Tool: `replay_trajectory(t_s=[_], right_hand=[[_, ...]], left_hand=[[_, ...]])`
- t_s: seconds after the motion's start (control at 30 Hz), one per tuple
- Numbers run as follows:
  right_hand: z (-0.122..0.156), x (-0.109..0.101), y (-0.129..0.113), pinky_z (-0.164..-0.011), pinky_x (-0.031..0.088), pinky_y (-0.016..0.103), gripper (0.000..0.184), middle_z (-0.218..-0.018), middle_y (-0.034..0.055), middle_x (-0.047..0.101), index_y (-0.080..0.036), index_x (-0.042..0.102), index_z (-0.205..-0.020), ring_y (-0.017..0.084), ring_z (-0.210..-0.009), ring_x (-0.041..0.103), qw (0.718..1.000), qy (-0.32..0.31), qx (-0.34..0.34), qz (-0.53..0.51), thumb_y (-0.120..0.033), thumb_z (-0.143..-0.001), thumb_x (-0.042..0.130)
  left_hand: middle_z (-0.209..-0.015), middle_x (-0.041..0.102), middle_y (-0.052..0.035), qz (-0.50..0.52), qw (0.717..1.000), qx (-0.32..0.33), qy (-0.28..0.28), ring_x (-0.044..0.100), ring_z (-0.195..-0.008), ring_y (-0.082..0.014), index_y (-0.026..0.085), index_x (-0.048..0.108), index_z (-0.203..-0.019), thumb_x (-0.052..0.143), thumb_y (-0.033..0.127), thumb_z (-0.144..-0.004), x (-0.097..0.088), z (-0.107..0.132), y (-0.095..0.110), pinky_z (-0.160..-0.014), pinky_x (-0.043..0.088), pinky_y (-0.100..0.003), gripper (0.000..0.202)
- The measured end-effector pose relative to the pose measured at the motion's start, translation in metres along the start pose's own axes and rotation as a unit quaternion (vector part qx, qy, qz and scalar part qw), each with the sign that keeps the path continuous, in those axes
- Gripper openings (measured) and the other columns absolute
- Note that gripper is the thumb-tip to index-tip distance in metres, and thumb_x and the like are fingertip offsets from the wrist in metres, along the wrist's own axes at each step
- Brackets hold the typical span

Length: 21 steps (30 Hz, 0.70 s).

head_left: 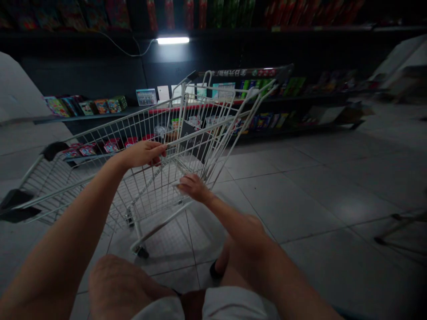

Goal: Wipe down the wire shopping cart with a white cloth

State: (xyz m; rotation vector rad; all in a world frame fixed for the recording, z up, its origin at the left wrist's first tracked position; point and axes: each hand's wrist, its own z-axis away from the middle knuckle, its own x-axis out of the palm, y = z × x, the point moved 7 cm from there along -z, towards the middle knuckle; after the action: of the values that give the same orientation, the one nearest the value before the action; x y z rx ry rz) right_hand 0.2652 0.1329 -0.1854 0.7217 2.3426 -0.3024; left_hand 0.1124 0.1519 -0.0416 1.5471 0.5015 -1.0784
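Note:
A white wire shopping cart (110, 133) stands in front of me on the grey tiled floor, seen from its side. My left hand (143, 153) is closed over the top rail of the cart's near side. Lower down, my right hand (193, 186) grips the wire mesh of the same side, fingers curled into it. The cart's red handle bar (247, 72) points away to the upper right. My bent knees (116, 275) show at the bottom of the view.
Dark store shelves (100, 116) with colourful boxed goods run along the back wall under a strip light (172, 40). A metal frame (400, 226) stands on the floor at the right edge. Tiled floor (316, 186) stretches to the right.

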Motion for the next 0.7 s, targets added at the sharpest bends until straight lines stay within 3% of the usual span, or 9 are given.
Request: replay_trajectory(t_s=[0.07, 0.13, 0.2, 0.3, 0.4, 0.47, 0.53, 0.63, 0.7], right_hand=[[-0.026, -0.039, 0.036, -0.099, 0.049, 0.042, 0.02, -0.113, 0.0058, 0.059, -0.025, 0.068, -0.101, 0.021, -0.113, 0.052, 0.992, 0.108, 0.049, 0.04, -0.015, -0.091, 0.054], [-0.046, -0.074, 0.065, -0.103, 0.044, 0.051, 0.028, -0.122, 0.0078, 0.052, -0.025, 0.067, -0.108, 0.026, -0.122, 0.044, 0.965, 0.219, 0.129, 0.063, -0.013, -0.09, 0.049], [-0.053, -0.083, 0.075, -0.105, 0.04, 0.055, 0.032, -0.124, 0.0082, 0.047, -0.025, 0.066, -0.11, 0.028, -0.124, 0.041, 0.945, 0.271, 0.174, 0.06, -0.012, -0.089, 0.045], [-0.036, -0.049, 0.054, -0.104, 0.042, 0.051, 0.027, -0.12, 0.0075, 0.051, -0.025, 0.068, -0.102, 0.026, -0.119, 0.043, 0.958, 0.24, 0.144, 0.055, -0.012, -0.086, 0.051], [0.001, -0.008, 0.018, -0.1, 0.046, 0.041, 0.021, -0.11, 0.0062, 0.058, -0.023, 0.069, -0.093, 0.022, -0.109, 0.047, 0.984, 0.161, 0.04, 0.065, -0.01, -0.083, 0.055], [0.014, -0.007, 0.009, -0.097, 0.048, 0.037, 0.02, -0.106, 0.0053, 0.061, -0.022, 0.069, -0.091, 0.02, -0.105, 0.05, 0.991, 0.118, -0.027, 0.059, -0.01, -0.084, 0.055], [0.006, -0.04, 0.023, -0.099, 0.048, 0.038, 0.023, -0.111, 0.0057, 0.059, -0.023, 0.068, -0.098, 0.02, -0.109, 0.05, 0.99, 0.132, -0.025, 0.051, -0.011, -0.086, 0.053], [-0.031, -0.119, 0.069, -0.106, 0.043, 0.048, 0.031, -0.126, 0.0081, 0.05, -0.024, 0.063, -0.112, 0.025, -0.123, 0.046, 0.96, 0.253, 0.097, 0.073, -0.012, -0.088, 0.047], [-0.06, -0.145, 0.087, -0.106, 0.042, 0.052, 0.035, -0.125, 0.0083, 0.049, -0.023, 0.061, -0.112, 0.026, -0.124, 0.045, 0.947, 0.268, 0.156, 0.084, -0.007, -0.086, 0.043]], left_hand=[[-0.07, 0.068, -0.0061, -0.007, 1.0, -0.007, 0.004, 0.065, -0.065, -0.0163, 0.017, 0.063, -0.09, 0.039, 0.057, -0.089, -0.001, 0.001, 0.0, -0.063, 0.051, -0.027, 0.047], [-0.069, 0.068, -0.0057, -0.019, 1.0, -0.01, 0.009, 0.065, -0.065, -0.0163, 0.017, 0.063, -0.09, 0.038, 0.056, -0.09, -0.002, 0.001, 0.001, -0.062, 0.051, -0.027, 0.046], [-0.068, 0.068, -0.0056, -0.019, 1.0, -0.015, 0.006, 0.065, -0.063, -0.0164, 0.017, 0.063, -0.092, 0.037, 0.056, -0.09, -0.002, 0.001, 0.0, -0.06, 0.051, -0.027, 0.047], [-0.067, 0.069, -0.0061, -0.011, 1.0, -0.024, -0.004, 0.066, -0.062, -0.0168, 0.017, 0.063, -0.095, 0.036, 0.055, -0.091, 0.0, 0.001, -0.002, -0.06, 0.051, -0.027, 0.047], [-0.067, 0.069, -0.0066, -0.016, 1.0, -0.025, -0.001, 0.066, -0.063, -0.0177, 0.017, 0.064, -0.097, 0.036, 0.055, -0.091, -0.001, 0.003, -0.002, -0.06, 0.052, -0.027, 0.048], [-0.066, 0.069, -0.0064, -0.018, 1.0, -0.026, 0.0, 0.067, -0.064, -0.0182, 0.017, 0.065, -0.098, 0.036, 0.056, -0.091, -0.001, 0.004, -0.002, -0.061, 0.052, -0.028, 0.049], [-0.066, 0.069, -0.0061, -0.017, 1.0, -0.025, 0.004, 0.068, -0.065, -0.0185, 0.017, 0.065, -0.099, 0.036, 0.056, -0.09, -0.001, 0.004, -0.003, -0.061, 0.053, -0.028, 0.049], [-0.066, 0.069, -0.0058, -0.016, 1.0, -0.025, 0.006, 0.068, -0.066, -0.0183, 0.017, 0.065, -0.099, 0.036, 0.055, -0.09, -0.001, 0.004, -0.003, -0.061, 0.052, -0.027, 0.049], [-0.066, 0.069, -0.0055, -0.027, 0.999, -0.021, 0.006, 0.067, -0.064, -0.0176, 0.017, 0.065, -0.098, 0.035, 0.056, -0.09, -0.001, 0.003, -0.003, -0.06, 0.052, -0.027, 0.049]])
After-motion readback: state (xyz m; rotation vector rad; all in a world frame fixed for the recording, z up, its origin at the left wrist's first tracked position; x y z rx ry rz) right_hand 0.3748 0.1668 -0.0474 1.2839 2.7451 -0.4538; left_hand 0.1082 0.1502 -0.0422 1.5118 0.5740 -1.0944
